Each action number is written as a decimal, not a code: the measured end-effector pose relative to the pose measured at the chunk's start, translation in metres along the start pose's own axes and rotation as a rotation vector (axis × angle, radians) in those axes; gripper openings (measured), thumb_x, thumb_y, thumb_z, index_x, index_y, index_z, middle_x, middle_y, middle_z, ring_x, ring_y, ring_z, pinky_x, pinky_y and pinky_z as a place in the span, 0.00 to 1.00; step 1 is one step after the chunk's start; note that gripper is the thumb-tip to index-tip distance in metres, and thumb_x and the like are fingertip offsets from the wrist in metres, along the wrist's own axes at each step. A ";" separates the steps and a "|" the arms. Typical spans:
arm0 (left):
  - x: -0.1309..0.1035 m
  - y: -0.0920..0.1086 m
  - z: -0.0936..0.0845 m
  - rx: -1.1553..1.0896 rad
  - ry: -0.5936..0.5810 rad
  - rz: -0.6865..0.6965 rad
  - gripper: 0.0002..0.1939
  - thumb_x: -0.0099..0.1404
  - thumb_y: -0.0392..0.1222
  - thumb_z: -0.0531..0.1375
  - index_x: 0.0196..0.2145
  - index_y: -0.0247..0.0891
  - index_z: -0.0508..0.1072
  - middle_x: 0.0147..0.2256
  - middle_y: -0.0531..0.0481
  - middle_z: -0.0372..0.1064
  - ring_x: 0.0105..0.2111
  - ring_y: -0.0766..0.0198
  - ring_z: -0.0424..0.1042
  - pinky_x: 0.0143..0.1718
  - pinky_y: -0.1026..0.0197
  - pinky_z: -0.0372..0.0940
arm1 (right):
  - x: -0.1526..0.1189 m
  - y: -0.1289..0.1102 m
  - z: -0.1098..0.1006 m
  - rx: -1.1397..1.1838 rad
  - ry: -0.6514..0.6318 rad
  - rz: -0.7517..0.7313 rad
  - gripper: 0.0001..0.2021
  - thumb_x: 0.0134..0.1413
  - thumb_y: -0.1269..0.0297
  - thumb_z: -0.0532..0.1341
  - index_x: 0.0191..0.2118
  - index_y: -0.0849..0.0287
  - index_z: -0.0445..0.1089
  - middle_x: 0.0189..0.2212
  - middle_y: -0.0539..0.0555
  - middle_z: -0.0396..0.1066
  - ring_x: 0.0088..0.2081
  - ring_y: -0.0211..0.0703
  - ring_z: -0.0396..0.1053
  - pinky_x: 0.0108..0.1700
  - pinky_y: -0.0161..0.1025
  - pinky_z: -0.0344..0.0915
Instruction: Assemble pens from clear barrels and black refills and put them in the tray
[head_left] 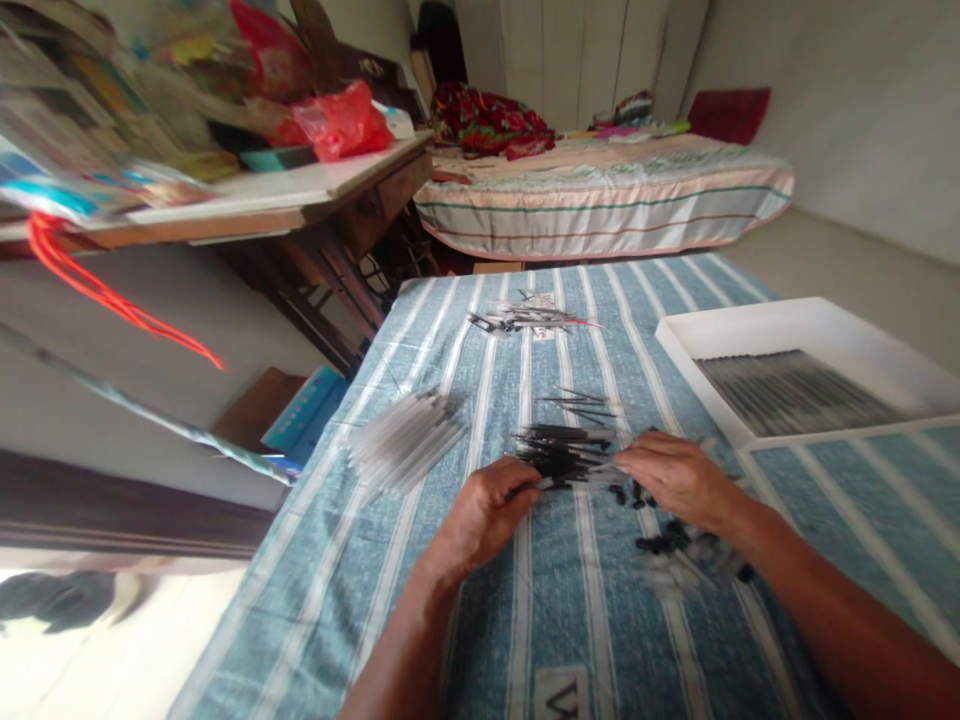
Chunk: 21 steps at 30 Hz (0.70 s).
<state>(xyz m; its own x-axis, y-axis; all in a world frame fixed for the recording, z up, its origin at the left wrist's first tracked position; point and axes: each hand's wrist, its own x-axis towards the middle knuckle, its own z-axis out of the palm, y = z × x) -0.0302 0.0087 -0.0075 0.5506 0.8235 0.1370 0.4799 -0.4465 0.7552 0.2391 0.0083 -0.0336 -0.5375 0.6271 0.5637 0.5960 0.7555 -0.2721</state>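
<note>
My left hand [487, 505] is closed in a pinch at the left end of a pile of thin black sticks [562, 450] that look like pen refills. A pale tip shows at its fingers, but I cannot make out the piece. My right hand [679, 478] is closed at the pile's right end, and what its fingers hold is hidden. Small black caps [637, 495] lie below its fingertips. Nearer me, blurred black and clear pieces [679, 545] are scattered beside the right wrist. To the left lies a stack of clear tubes [409, 440], like pen barrels.
A white tray [780, 442] with a row of dark-cored sticks [795, 390] stands at right. Loose thin sticks [577, 403] and a mixed heap [529, 317] lie farther back on the striped cloth [420, 600]. A cluttered desk [262, 205] stands left, a bed [607, 200] behind.
</note>
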 end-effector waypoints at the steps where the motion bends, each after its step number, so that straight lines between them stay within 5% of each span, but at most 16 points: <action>1: 0.000 0.001 0.002 -0.010 -0.010 -0.010 0.08 0.64 0.35 0.55 0.35 0.32 0.74 0.32 0.46 0.70 0.35 0.62 0.70 0.37 0.62 0.62 | 0.001 -0.006 0.002 0.016 0.000 0.002 0.12 0.62 0.70 0.53 0.34 0.60 0.73 0.25 0.55 0.72 0.27 0.41 0.69 0.32 0.37 0.66; 7: 0.000 0.008 0.015 -0.173 -0.031 -0.108 0.06 0.63 0.37 0.57 0.34 0.35 0.73 0.31 0.50 0.69 0.33 0.64 0.68 0.35 0.63 0.60 | 0.008 -0.033 0.009 0.149 0.080 0.043 0.11 0.61 0.69 0.56 0.47 0.61 0.69 0.33 0.57 0.76 0.33 0.42 0.73 0.38 0.37 0.70; 11: -0.001 0.009 0.020 -0.520 0.064 -0.249 0.07 0.62 0.42 0.59 0.34 0.35 0.71 0.27 0.52 0.68 0.27 0.67 0.66 0.28 0.65 0.60 | 0.006 -0.014 -0.010 0.145 0.160 0.199 0.07 0.58 0.67 0.58 0.40 0.60 0.72 0.30 0.54 0.77 0.31 0.39 0.74 0.36 0.33 0.69; 16: 0.000 0.012 0.018 -0.798 0.184 -0.265 0.07 0.60 0.41 0.63 0.34 0.35 0.72 0.31 0.50 0.71 0.26 0.68 0.68 0.26 0.66 0.62 | -0.011 0.028 -0.037 0.101 -0.120 0.489 0.10 0.57 0.64 0.57 0.31 0.60 0.75 0.24 0.50 0.75 0.25 0.37 0.72 0.28 0.31 0.63; 21: 0.000 0.013 0.018 -0.876 0.188 -0.266 0.12 0.60 0.38 0.62 0.43 0.37 0.73 0.29 0.51 0.72 0.24 0.70 0.67 0.24 0.67 0.60 | -0.018 0.037 -0.045 -0.056 -0.422 0.561 0.12 0.56 0.63 0.55 0.34 0.56 0.77 0.29 0.50 0.78 0.30 0.41 0.74 0.32 0.33 0.61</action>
<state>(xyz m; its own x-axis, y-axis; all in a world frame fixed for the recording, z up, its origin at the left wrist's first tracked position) -0.0115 -0.0034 -0.0097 0.3403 0.9380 -0.0659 -0.1540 0.1248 0.9802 0.2975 0.0170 -0.0188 -0.3187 0.9479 -0.0037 0.8748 0.2926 -0.3862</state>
